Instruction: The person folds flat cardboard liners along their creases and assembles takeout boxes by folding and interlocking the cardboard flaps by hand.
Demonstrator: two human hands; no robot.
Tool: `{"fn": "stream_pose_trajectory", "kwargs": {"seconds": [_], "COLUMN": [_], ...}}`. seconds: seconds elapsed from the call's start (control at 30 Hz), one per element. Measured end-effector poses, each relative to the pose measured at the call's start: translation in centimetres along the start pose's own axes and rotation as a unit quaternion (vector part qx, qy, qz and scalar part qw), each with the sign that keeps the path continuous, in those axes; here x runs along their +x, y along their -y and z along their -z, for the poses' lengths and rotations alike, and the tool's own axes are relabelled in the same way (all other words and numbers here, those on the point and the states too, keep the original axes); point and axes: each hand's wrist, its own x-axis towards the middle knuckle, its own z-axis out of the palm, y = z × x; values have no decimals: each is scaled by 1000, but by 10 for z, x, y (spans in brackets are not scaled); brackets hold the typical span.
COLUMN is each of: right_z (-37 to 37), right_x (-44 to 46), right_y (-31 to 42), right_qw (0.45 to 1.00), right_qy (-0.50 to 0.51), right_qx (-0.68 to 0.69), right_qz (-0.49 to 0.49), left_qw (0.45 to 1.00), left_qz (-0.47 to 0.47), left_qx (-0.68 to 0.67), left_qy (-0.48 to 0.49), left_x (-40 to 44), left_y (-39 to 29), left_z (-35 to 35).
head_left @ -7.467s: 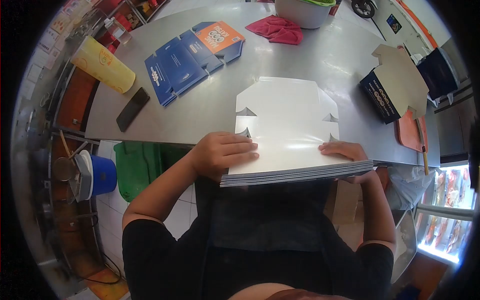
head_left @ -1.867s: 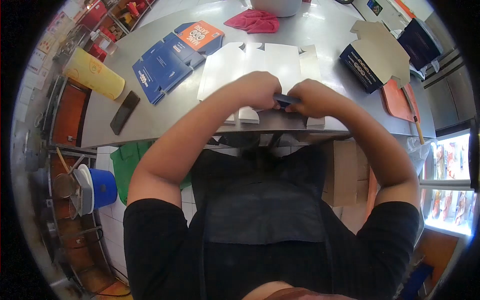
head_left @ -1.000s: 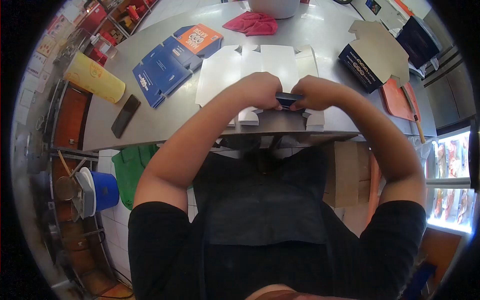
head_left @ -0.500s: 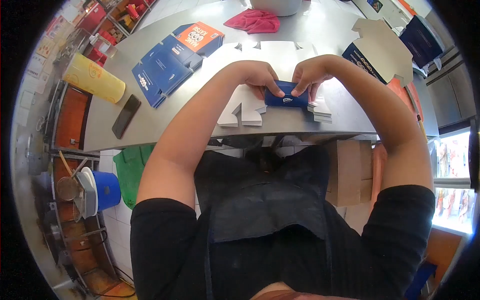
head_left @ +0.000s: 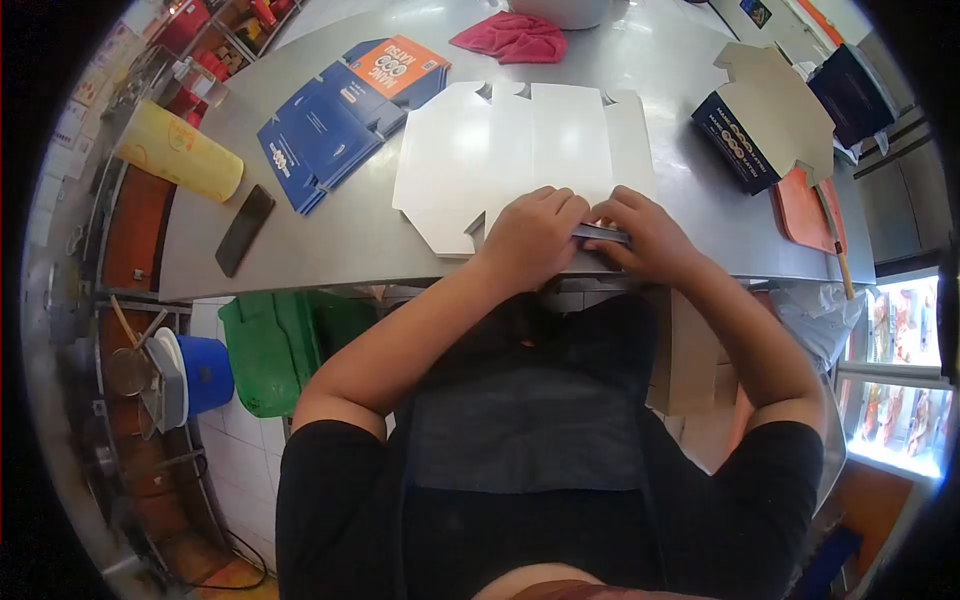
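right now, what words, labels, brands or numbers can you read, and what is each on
"MANG KATSU": orange panel of flat blue cardboard
"MANG KATSU": open dark box
Too small or blurred: white print on flat blue cardboard, markings on yellow cup, wall papers
None visible: white cardboard

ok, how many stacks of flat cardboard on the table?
2: the white-topped stack before the person, at the left hand and right hand, and the blue-and-orange stack on the table's left side. Anything behind the arms may be hidden.
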Motion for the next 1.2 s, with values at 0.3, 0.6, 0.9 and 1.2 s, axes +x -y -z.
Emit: {"fn": "stream_pose_trajectory", "kwargs": {"seconds": [0.3,0.6,0.9,1.2], "right_z": [3,3,-3,-2], "right_x": [-14,-13,-13,-16], "right_y": [28,9,6,-5], "right_qw": [992,996,996,996], "right_qy": [-55,-50,-62,-63], "right_qx": [-113,-28,-10,32], "right_qz": [15,-61,-59,-54], "left_qw": [994,992,996,987], "left_qz": [-54,5,-7,48], "left_qx": [96,-50,-37,-117], "left_qy": [28,113,78,101], "left_x": [-24,-24,-29,-16], "left_y": [-3,22,25,30], "left_z": [6,37,33,29]}}
